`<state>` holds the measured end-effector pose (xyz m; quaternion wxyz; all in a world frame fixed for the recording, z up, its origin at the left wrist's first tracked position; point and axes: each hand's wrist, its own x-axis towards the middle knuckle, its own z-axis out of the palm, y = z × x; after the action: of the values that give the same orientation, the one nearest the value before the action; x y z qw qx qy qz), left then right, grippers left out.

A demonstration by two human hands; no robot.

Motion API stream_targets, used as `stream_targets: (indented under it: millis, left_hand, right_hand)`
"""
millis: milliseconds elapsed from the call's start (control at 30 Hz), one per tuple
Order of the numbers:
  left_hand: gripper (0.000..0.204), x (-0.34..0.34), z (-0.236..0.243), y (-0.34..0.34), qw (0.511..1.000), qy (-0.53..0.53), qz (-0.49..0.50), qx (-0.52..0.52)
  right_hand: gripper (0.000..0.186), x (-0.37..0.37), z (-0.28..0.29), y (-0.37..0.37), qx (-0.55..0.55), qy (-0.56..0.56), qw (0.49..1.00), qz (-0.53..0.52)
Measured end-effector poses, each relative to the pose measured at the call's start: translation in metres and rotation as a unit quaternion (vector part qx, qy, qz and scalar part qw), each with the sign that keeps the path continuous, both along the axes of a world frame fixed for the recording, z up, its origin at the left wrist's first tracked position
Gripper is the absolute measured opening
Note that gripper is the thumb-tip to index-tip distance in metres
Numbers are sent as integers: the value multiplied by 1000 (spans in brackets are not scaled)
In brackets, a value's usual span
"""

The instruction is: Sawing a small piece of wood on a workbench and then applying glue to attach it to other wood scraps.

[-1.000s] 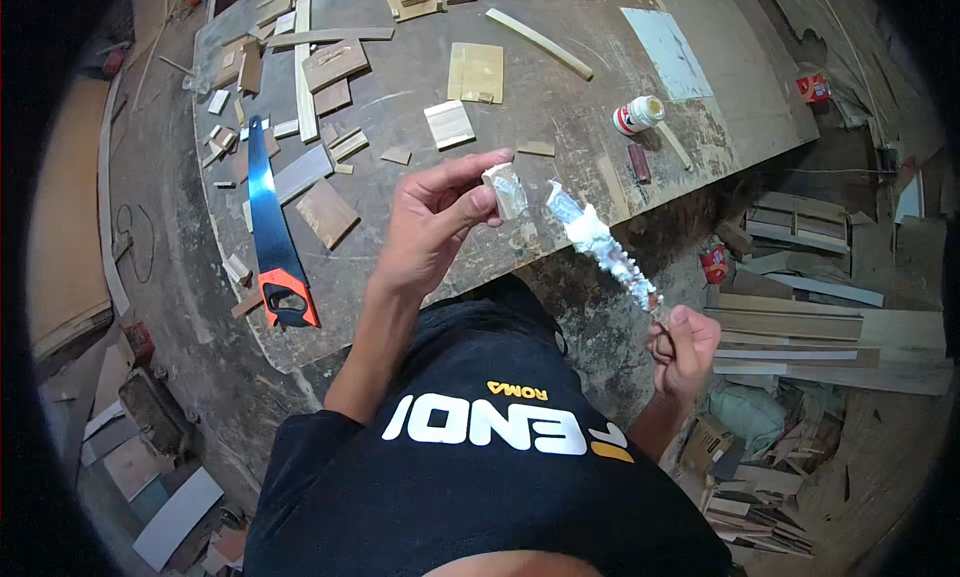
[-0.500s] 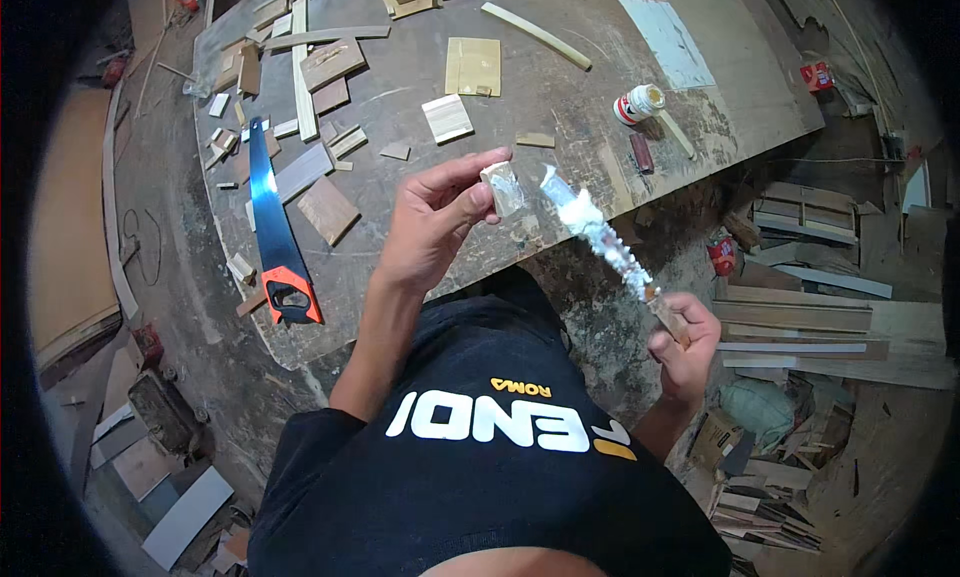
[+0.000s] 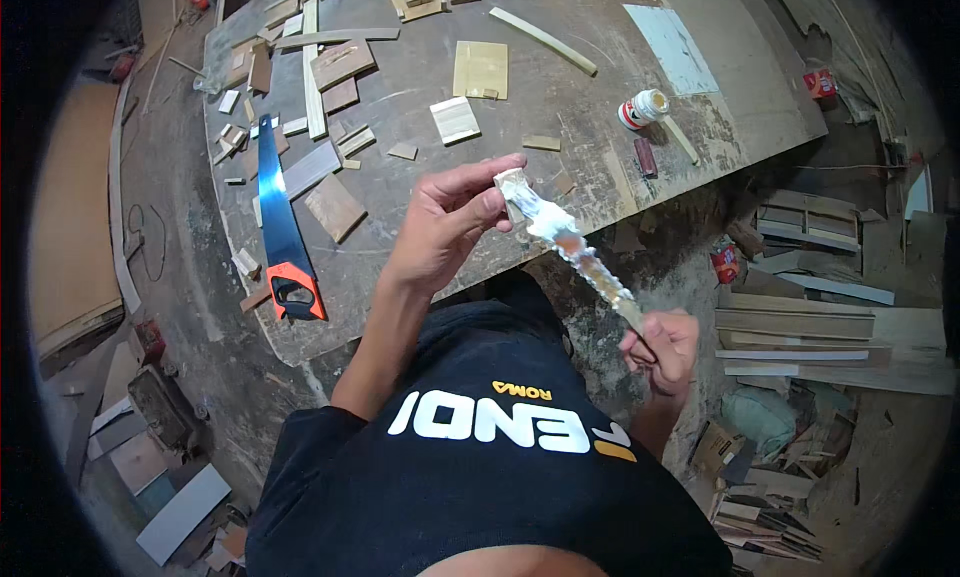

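Observation:
Between the thumb and fingers of my left hand (image 3: 445, 222) is a small pale wood block (image 3: 507, 181), held over the table's near edge. My right hand (image 3: 664, 351) is closed around the lower end of a thin wooden stick (image 3: 598, 277). Thick white glue (image 3: 548, 223) coats the stick, heaviest toward its upper end. That gluey tip overlaps the face of the block and appears to touch it. Farther off on the table stands an open white and red glue bottle (image 3: 637, 111) with a yellowish crusted mouth.
A handsaw (image 3: 282, 212) with an orange and black handle lies at the table's left. Wood offcuts (image 3: 335, 208) and a square tan panel (image 3: 480, 70) are scattered over the worn tabletop (image 3: 400, 192). Stacked boards (image 3: 795, 322) lie on the floor at right.
My right hand has moved left and brought the stick's gluey tip onto the block. My left hand, still holding the block, has shifted slightly right.

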<state>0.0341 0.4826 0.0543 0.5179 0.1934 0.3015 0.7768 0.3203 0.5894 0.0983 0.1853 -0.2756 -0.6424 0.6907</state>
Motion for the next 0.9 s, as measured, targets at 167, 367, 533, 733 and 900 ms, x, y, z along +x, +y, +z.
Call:
stream_targets:
  millis: [167, 367, 533, 733, 900]
  left_hand:
    - [38, -2, -1, -8, 1000, 2, 7, -3]
    - [38, -4, -3, -20, 999, -13, 25, -22]
    - [39, -4, 0, -22, 1000, -3, 22, -17]
    - [38, -6, 3, -23, 999, -16, 33, -28]
    - [36, -9, -1, -22, 998, -21, 44, -39]
  right_hand:
    - [41, -6, -3, -3, -68, -24, 997, -3]
    - [43, 2, 5, 1, -26, -30, 999, -13]
    - [41, -9, 7, 6, -21, 28, 999, 12]
    - [38, -14, 8, 2, 38, -45, 998, 7]
    - [27, -10, 20, 0, 280, -22, 960, 1]
